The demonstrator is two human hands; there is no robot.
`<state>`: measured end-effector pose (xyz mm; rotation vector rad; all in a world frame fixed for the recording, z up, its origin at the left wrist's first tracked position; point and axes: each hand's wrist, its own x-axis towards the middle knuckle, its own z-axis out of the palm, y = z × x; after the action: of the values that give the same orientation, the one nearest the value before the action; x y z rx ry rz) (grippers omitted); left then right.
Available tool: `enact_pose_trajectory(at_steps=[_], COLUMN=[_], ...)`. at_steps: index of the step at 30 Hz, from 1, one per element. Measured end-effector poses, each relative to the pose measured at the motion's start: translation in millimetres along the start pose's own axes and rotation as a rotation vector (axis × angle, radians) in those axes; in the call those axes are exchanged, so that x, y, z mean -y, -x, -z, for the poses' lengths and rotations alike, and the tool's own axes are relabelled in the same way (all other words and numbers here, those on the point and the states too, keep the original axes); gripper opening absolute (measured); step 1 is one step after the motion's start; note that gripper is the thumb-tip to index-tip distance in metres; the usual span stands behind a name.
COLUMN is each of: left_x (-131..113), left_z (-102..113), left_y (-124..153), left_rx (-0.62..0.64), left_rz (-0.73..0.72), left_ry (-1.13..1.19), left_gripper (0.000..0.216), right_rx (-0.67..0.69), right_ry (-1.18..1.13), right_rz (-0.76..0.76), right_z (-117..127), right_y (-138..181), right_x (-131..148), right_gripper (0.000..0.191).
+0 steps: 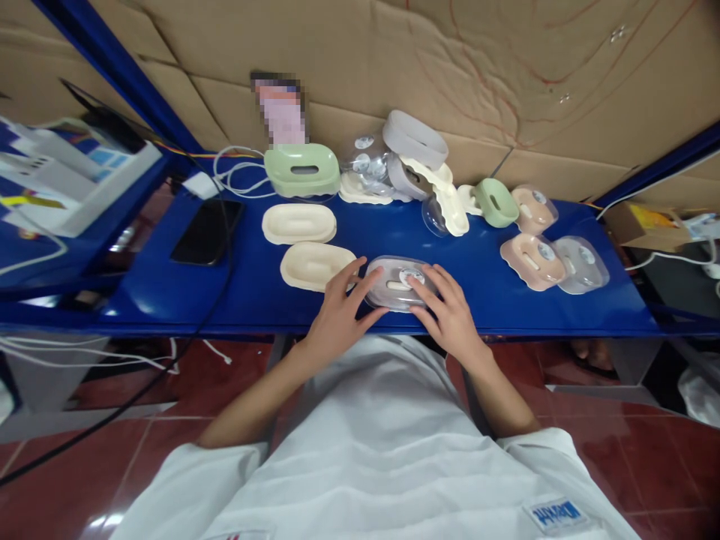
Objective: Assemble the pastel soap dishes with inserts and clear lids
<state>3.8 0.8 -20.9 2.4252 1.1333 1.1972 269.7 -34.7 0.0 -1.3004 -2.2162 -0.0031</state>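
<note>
Both my hands rest on a clear-lidded oval box [397,282] near the front edge of the blue shelf [478,311]. My left hand [341,313] touches its left side with fingers spread. On the box's right side lies my right hand [447,310], fingers stretched over the clear lid. A cream tray shows through the lid. Just left of the box lies a cream oval tray [312,265], with another cream tray [298,223] behind it.
A green box [302,170], clear lids and a pile of grey, cream and green trays [419,169] stand at the back. Pink trays with clear lids [548,255] sit at the right. A black phone [207,230] and cables [236,176] lie at the left.
</note>
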Motion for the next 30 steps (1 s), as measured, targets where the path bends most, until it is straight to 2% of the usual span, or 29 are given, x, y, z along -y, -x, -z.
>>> enact_pose_trajectory(at_steps=[6,13,16,19,22,24,26,27,30], left_x=[4,6,1,-4,-8,-10,-10,-10,-5], left_z=[-2,-3,0,4,5,5,6,8,16], left_y=[2,2,1,-1,-1,-1,-1,0,0], left_rx=[-0.003,-0.024,0.049,0.095,0.081,0.070,0.040,0.015,-0.066], left_rz=[-0.028,-0.051,-0.019,0.017,0.032,0.029,0.021,0.019,0.072], left_ry=[-0.008,-0.120,-0.112,-0.109,-0.114,-0.130,-0.166,-0.192,-0.312], left_gripper=[0.063,0.057,0.063,0.066,0.058,0.052,0.044,0.039,0.025], right_rx=[0.025,0.062,0.027,-0.100,-0.336,-0.448,-0.527,-0.542,-0.404], right_ry=[0.031,-0.133,-0.137,0.007,0.260,0.399,0.523,0.565,0.565], right_rz=[0.042,0.045,0.023,-0.105,-0.295,-0.392,-0.608,-0.721,-0.953], right_z=[-1,-2,4,29,75,112,143,155,172], right_y=[-1,-2,1,7,9,7,0,-5,-21], right_x=[-2,-8,-10,-27,-83,-140,-201,-229,-286], right_gripper=[0.066,0.073,0.066,0.062,0.067,0.073,0.067,0.062,0.051])
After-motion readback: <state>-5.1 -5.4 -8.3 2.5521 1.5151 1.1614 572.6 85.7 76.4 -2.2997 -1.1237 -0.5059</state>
